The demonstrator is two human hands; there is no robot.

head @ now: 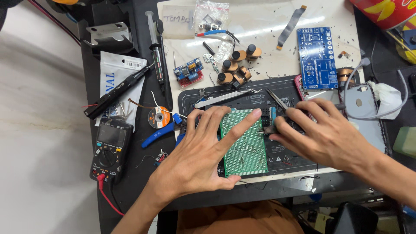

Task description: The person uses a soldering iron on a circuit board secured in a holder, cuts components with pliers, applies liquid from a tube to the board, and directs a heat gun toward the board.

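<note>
While the left hand [199, 151] lies flat with its fingers fanned wide, palm down, it presses on the green perfboard [245, 145]: the index finger stretches across the board's upper edge and the thumb hooks under its lower left corner. Nothing is clasped in it; it only pins the board down. That board lies on the dark mat [281, 156] at the front of the bench, between the two hands.

From the right, the right hand [327, 134] comes in with the wrist low and the fingers curled, pinched around a small dark tool [269, 129] whose tip meets the board's right edge. I cannot tell what kind of tool it is.

Counting what lies about: one blue circuit board [317, 58] at the back right, one small blue and red module [189, 72], five round brown parts with black caps [236, 67] clustered behind the mat, and two tweezers [225, 98] lying on the mat's far edge. To the left sit one multimeter [110, 149] with a red lead, one black pen-shaped tool [117, 92], one solder wick spool [159, 117] and one syringe [151, 28].
</note>
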